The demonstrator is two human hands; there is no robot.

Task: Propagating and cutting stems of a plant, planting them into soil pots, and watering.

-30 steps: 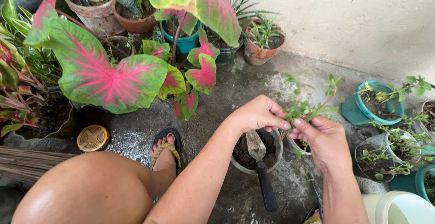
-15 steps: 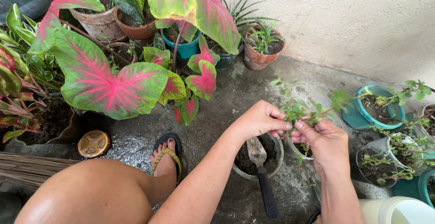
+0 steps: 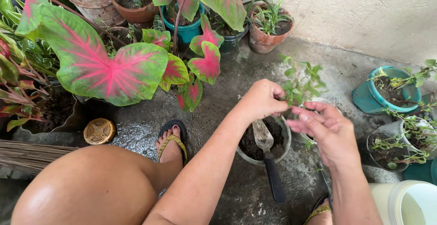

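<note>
My left hand [image 3: 263, 99] is closed around the stems of a small green plant cutting [image 3: 301, 82], holding it upright over the pots. My right hand [image 3: 328, 130] is just beside it with fingers spread, fingertips near the stems but holding nothing. Below my hands stands a grey pot of dark soil [image 3: 281, 156] with a black-handled trowel [image 3: 269, 163] resting in it. A smaller pale pot [image 3: 321, 101] sits behind my right hand, mostly hidden.
Large pink-and-green leaves [image 3: 107, 68] fill the left. Clay pots [image 3: 268, 37] and teal pots [image 3: 388, 93] line the wall and the right side. My knee [image 3: 86, 186] and sandalled foot [image 3: 172, 144] are at the lower left, a round gold lid [image 3: 99, 131] beside them, a white bucket [image 3: 409, 202] at bottom right.
My right hand let go of the cutting and its fingers opened. My left hand now holds the cutting alone, more upright. The view shifted slightly.
</note>
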